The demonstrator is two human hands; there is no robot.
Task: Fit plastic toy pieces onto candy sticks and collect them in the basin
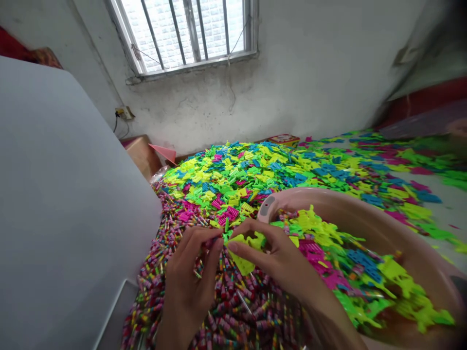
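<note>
Head view. Left hand (189, 272): fingers curled, thumb and index tips almost together; whether something small is pinched there, cannot tell. Right hand (288, 257): thumb and index closed on a flat, bright yellow plastic cut-out (242, 262), other fingers loosely bent. Cut-out lies just beside the left fingertips, above a heap of small multicoloured tubes with pinkish ends (270, 323). A thin green plastic bit (226, 226) shows between the hands; held or lying behind, unclear.

To the right, an oval pink plastic basin (324, 193) containing yellow, green, blue and magenta cut-outs, with some tubes among them. Beyond the hands, a broad mound of similar neon plastic shapes (233, 170). Tall pale smooth panel (65, 170) on the left.

Risks, as judged: cut-out thin, gripped near one edge, so a loose pinch could let it twist or drop into the heap. Pressing hard could bend its narrow projections. Right forearm close to the basin; a careless sweep might snag pieces and spill them
</note>
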